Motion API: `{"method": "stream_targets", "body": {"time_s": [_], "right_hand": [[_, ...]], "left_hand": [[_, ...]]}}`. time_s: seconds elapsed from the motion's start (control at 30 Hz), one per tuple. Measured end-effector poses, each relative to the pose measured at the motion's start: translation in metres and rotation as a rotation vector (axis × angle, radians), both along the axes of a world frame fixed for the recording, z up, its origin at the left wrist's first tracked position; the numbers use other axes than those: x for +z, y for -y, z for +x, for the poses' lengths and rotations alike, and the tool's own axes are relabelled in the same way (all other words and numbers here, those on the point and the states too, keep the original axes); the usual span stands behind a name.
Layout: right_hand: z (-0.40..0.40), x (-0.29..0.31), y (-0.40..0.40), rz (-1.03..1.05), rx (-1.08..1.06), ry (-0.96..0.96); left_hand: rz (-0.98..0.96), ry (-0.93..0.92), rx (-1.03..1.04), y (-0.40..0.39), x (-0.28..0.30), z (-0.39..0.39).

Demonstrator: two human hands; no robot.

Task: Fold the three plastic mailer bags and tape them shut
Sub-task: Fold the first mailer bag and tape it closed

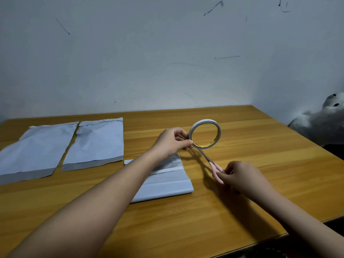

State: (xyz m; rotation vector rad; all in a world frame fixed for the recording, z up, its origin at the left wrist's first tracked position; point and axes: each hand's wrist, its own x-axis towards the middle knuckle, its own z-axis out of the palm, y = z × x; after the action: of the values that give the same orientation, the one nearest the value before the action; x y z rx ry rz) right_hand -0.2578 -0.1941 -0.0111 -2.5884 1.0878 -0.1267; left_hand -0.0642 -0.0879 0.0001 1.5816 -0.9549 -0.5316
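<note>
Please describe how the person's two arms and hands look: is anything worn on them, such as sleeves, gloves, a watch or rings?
Both forearms are bare as far as the picture shows; no sleeve is visible. The left hand and the right hand wear no gloves. No watch or bracelet shows on either wrist. I see no rings, though some fingers are partly hidden.

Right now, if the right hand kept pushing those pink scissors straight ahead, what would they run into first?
Probably the white tape roll, which the left hand holds up. The right hand aims the pink-handled scissors up and left, with the blade tips already at the roll's lower rim. Whether they touch is unclear.
</note>
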Motion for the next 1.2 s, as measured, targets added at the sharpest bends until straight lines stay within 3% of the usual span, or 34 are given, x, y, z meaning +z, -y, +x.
{"method": "stream_targets", "body": {"time_s": [0.27,1.0,1.2], "right_hand": [[0.015,-0.002,0.004,-0.271,0.033,-0.067],[0.028,-0.002,-0.008,-0.467,0.126,-0.157],[0.025,0.0,-0.012,-0.494,0.14,-0.091]], "left_hand": [[0.014,-0.039,-0.003,0.0,0.003,-0.005],[0.084,-0.114,-0.04,-0.007,0.014,-0.015],[0.128,-0.149,-0.015,-0.009,0.017,-0.019]]}}
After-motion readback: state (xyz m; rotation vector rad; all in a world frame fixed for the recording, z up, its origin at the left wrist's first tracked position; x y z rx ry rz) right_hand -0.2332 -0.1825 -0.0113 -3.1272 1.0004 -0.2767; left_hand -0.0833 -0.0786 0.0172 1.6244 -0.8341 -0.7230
